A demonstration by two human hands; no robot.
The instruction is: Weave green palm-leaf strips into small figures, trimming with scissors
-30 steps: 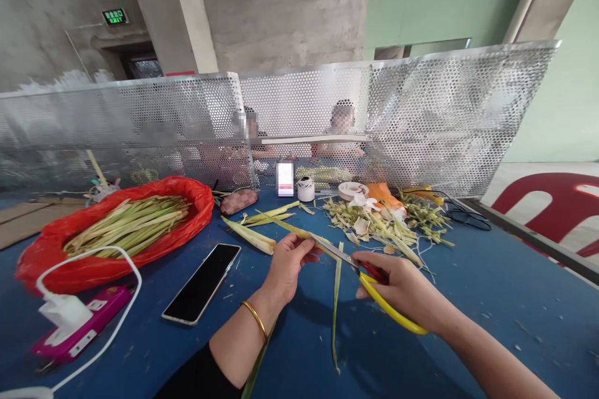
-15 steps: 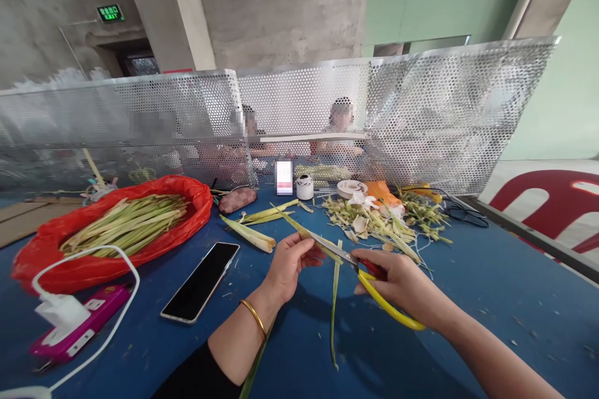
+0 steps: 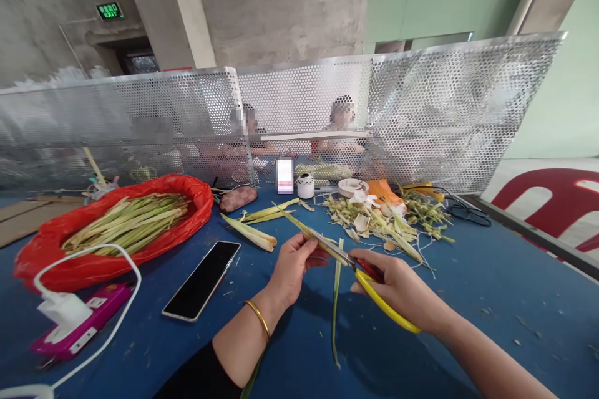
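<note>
My right hand is wrapped round the handles of scissors, one handle yellow, part of it red. Their blades point left and lie along a long green-yellow leaf strip. Between the thumb and fingers of my left hand this strip is pinched, its tip pointing up and left. The blades reach close to my left fingertips. A narrow green strip hangs down or lies below the blades; I cannot tell which. Another leaf length shows under my left wrist. Some loose leaf pieces lie just beyond my left hand.
A red plastic bag of leaf strips stands left, near a purple power strip and a phone. Scraps are heaped at the right back. A perforated metal screen spans the blue table; people sit behind it.
The scissors have shifted slightly left and down, with the blades looking more closed along the strip. My left hand has moved very slightly right, still pinching it.
</note>
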